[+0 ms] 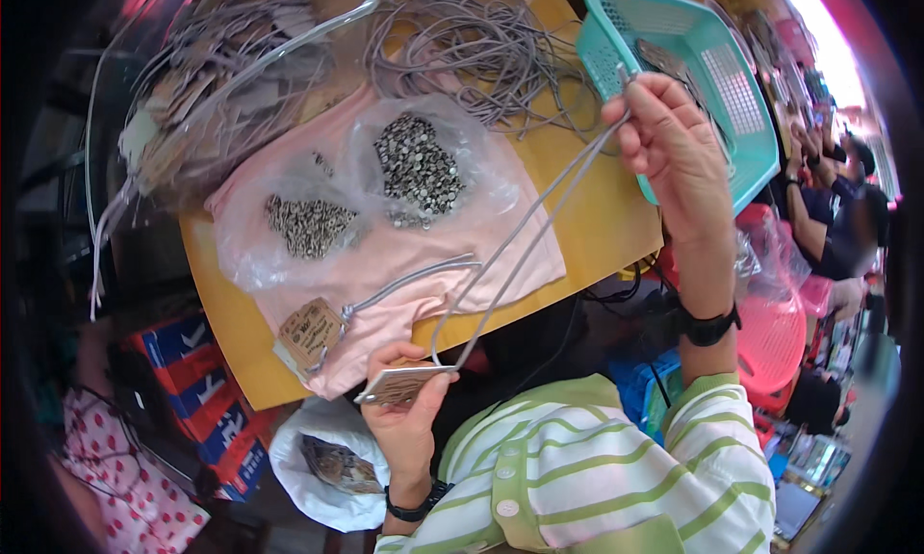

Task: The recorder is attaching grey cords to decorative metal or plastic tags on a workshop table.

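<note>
My left hand [409,414] pinches a brown and white hang tag [402,385] just off the table's near edge. A doubled grey cord [539,217] runs from this tag up to my right hand [676,150], whose fingers are closed on its ends. That hand is raised at the right, in front of the turquoise basket. On the pink cloth [510,265] lies a brown tag [310,334] with a knotted grey cord [404,283]. Two clear plastic bags hold small metal parts: round silver pieces [419,169] in one, smaller metal pieces [310,225] in the other.
Loose grey cords [481,53] pile up at the yellow table's [616,231] far side. Corded tags [207,87] lie in clear plastic at the far left. A turquoise basket [602,34] stands far right, a white bag [298,477] below the near edge. A person [833,207] sits at the right.
</note>
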A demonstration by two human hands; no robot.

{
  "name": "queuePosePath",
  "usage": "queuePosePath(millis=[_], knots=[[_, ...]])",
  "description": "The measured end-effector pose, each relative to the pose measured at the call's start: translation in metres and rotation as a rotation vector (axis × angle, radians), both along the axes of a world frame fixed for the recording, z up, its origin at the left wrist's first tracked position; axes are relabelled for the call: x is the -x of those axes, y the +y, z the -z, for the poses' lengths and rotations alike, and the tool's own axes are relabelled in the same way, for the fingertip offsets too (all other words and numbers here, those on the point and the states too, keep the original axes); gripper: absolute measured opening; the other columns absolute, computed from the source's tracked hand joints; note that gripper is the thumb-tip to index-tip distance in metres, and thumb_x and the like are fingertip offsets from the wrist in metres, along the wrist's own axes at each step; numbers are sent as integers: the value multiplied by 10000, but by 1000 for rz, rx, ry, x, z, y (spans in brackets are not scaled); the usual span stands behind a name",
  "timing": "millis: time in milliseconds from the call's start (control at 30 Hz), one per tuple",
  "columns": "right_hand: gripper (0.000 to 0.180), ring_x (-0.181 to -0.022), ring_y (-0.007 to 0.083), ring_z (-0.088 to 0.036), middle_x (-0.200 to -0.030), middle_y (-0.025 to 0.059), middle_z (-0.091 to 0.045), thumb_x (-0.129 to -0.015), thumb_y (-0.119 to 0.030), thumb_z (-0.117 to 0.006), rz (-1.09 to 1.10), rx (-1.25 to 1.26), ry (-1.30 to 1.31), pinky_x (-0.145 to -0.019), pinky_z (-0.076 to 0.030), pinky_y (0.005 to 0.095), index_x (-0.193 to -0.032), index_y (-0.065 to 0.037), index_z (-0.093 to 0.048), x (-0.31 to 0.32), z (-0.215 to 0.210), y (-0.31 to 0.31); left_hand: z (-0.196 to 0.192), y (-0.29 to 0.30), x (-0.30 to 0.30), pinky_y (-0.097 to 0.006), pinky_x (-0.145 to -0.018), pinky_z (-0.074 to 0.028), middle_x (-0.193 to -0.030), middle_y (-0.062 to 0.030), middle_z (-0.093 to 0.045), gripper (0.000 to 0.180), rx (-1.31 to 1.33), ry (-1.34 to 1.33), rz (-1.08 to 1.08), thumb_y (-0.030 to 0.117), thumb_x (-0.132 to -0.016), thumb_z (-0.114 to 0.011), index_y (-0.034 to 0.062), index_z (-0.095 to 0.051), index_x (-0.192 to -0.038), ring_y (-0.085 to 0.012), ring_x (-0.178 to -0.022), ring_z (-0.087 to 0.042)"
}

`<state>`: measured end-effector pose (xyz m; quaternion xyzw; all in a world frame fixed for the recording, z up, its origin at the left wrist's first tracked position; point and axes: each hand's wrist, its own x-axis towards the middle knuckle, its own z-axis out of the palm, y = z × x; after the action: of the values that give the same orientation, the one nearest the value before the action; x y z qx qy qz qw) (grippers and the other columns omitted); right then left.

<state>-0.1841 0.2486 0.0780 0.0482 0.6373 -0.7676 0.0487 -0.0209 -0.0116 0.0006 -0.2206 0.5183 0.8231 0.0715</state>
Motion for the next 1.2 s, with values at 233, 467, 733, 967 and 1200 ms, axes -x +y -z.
queuePosePath(millis=[233,467,733,967,1200], knots=[[267,-713,73,-613,-969,126,-658,-947,-140,-532,85,-31,251,-610,-489,148,-1157,23,-551,-7,-9,9,7,-6,16,-265,-630,-483,-864,-88,-624,236,143,104,-196,-66,-773,-623,-6,-564,-994,-163,-709,-613],[279,-643,52,-399,-969,78,-489,-986,-136,-443,-126,376,411,-512,-398,155,-1204,35,-426,-49,-28,37,11,-17,18,-241,-646,-465,-899,-57,-626,288,-23,167,-160,16,-842,-619,6,-547,-1121,-140,-740,-603],[134,-530,64,-354,-909,114,-507,-1007,-158,-380,-343,406,492,-414,-363,159,-1058,-46,-431,-93,-34,30,0,-15,7,-212,-567,-587,-1059,-117,-631,374,-87,227,-239,28,-853,-603,0,-503,-1212,-201,-955,-645],[144,-509,59,-363,-924,130,-530,-1004,-142,-388,-325,356,514,-401,-355,156,-1071,-27,-443,-116,-32,45,9,-8,9,-234,-623,-588,-948,-66,-649,314,-172,315,-352,-9,-820,-648,37,-528,-1107,-180,-852,-671],[205,-544,49,-439,-968,149,-635,-967,-132,-481,232,-44,503,-447,-345,154,-1110,-4,-554,-113,-17,53,7,12,-4,-237,-610,-576,-1036,-73,-609,428,-29,286,-140,-41,-805,-645,54,-465,-1182,-183,-885,-658]])
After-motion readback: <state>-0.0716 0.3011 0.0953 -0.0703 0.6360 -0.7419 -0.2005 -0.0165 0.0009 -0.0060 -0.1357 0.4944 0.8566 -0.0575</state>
